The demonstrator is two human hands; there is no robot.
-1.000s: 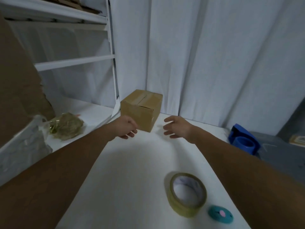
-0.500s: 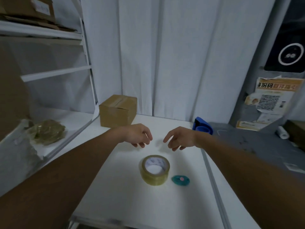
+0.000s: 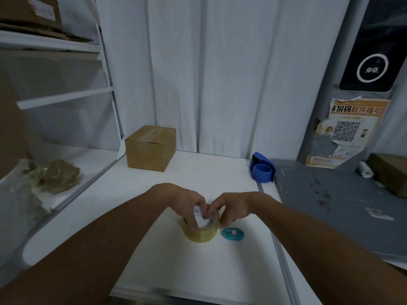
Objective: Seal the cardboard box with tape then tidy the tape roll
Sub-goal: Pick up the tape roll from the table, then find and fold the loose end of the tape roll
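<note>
Both hands (image 3: 187, 203) (image 3: 231, 208) now down from mid-air onto the tape roll (image 3: 201, 231).

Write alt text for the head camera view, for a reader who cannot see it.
Both hands, left hand and right hand, close on a yellowish tape roll lying flat on a white table, beside a small teal cutter. A closed cardboard box sits at the table's far left, and a blue tape dispenser at its far right.

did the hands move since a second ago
Yes. Both hands drew back from the cardboard box and now close on the tape roll.
</note>
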